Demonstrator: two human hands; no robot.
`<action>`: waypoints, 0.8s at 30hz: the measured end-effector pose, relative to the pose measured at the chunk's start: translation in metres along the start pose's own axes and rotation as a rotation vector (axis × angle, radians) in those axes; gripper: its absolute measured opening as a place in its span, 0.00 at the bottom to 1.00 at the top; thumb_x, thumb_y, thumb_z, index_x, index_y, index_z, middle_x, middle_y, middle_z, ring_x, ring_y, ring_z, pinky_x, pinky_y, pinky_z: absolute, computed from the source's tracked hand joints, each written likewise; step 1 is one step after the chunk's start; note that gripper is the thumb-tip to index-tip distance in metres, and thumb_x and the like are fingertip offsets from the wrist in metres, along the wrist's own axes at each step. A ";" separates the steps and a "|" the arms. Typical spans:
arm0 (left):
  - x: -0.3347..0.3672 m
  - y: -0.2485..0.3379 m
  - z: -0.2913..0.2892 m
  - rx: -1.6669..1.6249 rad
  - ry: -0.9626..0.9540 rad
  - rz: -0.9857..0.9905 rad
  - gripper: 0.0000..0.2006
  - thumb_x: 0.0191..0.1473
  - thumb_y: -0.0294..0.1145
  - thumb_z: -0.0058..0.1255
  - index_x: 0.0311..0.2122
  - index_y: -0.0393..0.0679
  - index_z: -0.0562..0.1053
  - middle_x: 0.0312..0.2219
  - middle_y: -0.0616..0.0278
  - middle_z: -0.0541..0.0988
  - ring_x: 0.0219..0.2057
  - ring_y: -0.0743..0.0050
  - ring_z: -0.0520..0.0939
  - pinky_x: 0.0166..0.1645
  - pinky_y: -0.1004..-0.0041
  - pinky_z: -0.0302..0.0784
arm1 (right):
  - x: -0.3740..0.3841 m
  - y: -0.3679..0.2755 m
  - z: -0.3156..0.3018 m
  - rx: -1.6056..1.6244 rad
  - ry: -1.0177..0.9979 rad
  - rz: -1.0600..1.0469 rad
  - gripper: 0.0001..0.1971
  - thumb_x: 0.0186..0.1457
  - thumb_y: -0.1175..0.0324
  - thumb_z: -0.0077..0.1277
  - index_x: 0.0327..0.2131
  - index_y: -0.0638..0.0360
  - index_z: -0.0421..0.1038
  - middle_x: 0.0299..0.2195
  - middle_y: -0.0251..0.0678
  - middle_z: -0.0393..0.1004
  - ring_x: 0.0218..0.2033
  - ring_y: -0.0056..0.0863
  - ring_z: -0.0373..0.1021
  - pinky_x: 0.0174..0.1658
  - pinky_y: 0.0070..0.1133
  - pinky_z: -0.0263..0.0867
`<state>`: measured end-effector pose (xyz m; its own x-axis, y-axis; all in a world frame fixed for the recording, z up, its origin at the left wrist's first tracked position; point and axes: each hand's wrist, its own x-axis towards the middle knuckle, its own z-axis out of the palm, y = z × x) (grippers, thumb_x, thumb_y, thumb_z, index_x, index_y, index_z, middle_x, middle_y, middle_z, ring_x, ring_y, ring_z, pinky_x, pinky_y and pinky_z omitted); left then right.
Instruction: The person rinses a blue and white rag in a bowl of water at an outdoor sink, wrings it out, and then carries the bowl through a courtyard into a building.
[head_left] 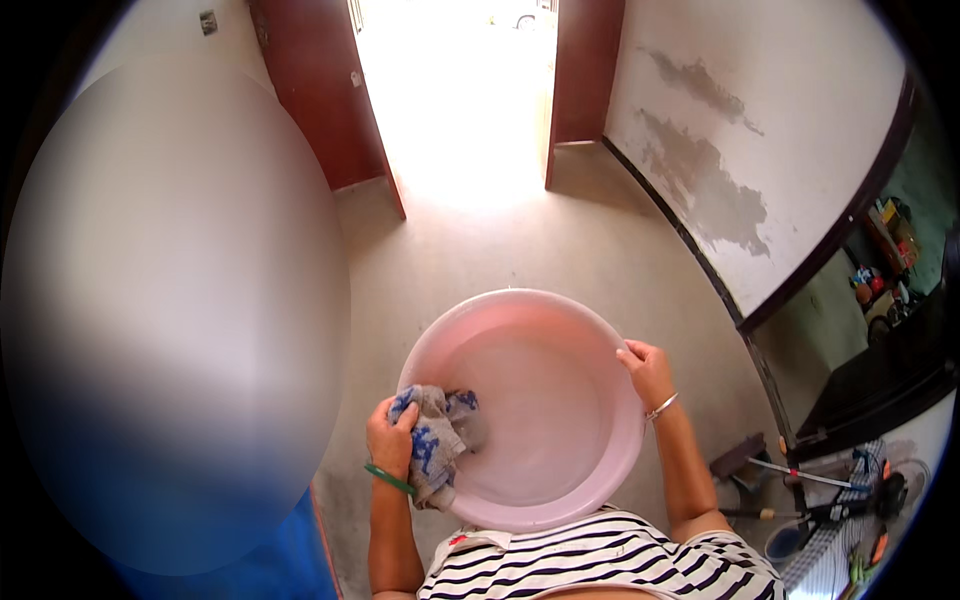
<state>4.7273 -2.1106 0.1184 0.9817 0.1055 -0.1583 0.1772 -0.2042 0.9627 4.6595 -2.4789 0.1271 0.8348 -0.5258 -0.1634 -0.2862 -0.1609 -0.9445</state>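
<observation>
A wide pink plastic basin is held in front of my body, close against a striped shirt. Cloudy liquid seems to cover its bottom. At the basin's left rim, my left hand is closed with the thumb over a grey and blue cloth. This rag drapes over the rim and hangs partly inside the basin. My right hand grips the opposite rim, thumb on top and fingers underneath, mostly hidden.
Ahead, a red double door stands open to bright daylight. A stained white wall runs along the right, with a dark-framed doorway beyond. Brooms and a dustpan lie at lower right. A blurred patch hides much of the left.
</observation>
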 end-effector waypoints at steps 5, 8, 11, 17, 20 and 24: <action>0.117 0.024 0.025 -0.014 0.008 0.004 0.12 0.47 0.29 0.54 0.36 0.33 0.74 0.26 0.61 0.78 0.28 0.77 0.76 0.36 0.77 0.71 | 0.139 -0.027 0.050 0.011 -0.029 -0.075 0.14 0.48 0.67 0.50 0.34 0.69 0.73 0.23 0.32 0.75 0.23 0.16 0.67 0.27 0.17 0.62; 0.196 0.038 0.042 -0.018 0.023 0.014 0.12 0.47 0.30 0.54 0.36 0.34 0.73 0.26 0.62 0.77 0.28 0.78 0.75 0.36 0.77 0.71 | 0.218 -0.043 0.087 -0.031 -0.002 -0.099 0.13 0.48 0.67 0.50 0.33 0.69 0.73 0.23 0.32 0.75 0.23 0.16 0.67 0.28 0.17 0.62; 0.282 0.057 0.067 -0.033 -0.013 0.034 0.12 0.47 0.30 0.54 0.36 0.34 0.73 0.26 0.62 0.77 0.28 0.78 0.75 0.36 0.77 0.71 | 0.297 -0.062 0.114 -0.028 0.021 -0.101 0.13 0.47 0.67 0.50 0.33 0.69 0.73 0.23 0.32 0.75 0.23 0.16 0.67 0.28 0.18 0.62; 0.443 0.083 0.116 0.027 -0.062 0.043 0.10 0.48 0.29 0.54 0.35 0.34 0.73 0.26 0.64 0.77 0.27 0.81 0.75 0.34 0.79 0.71 | 0.434 -0.069 0.163 -0.029 0.117 -0.060 0.13 0.47 0.67 0.50 0.32 0.69 0.74 0.22 0.31 0.74 0.23 0.15 0.66 0.28 0.17 0.62; 0.531 0.087 0.131 -0.008 -0.112 -0.005 0.09 0.48 0.28 0.53 0.34 0.35 0.73 0.26 0.66 0.76 0.26 0.82 0.74 0.33 0.81 0.70 | 0.493 -0.084 0.198 -0.029 0.111 0.039 0.13 0.47 0.67 0.50 0.32 0.69 0.74 0.21 0.30 0.73 0.23 0.15 0.65 0.27 0.16 0.62; 0.636 0.091 0.152 -0.058 -0.125 -0.008 0.11 0.48 0.27 0.53 0.36 0.33 0.73 0.28 0.64 0.77 0.29 0.80 0.75 0.35 0.79 0.71 | 0.593 -0.107 0.243 0.041 0.111 -0.004 0.13 0.47 0.67 0.50 0.32 0.68 0.73 0.21 0.29 0.73 0.23 0.14 0.65 0.28 0.16 0.61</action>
<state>5.3786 -2.2096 0.0718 0.9819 -0.0159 -0.1889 0.1846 -0.1464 0.9719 5.2993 -2.5711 0.0617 0.7780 -0.6149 -0.1294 -0.2617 -0.1300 -0.9563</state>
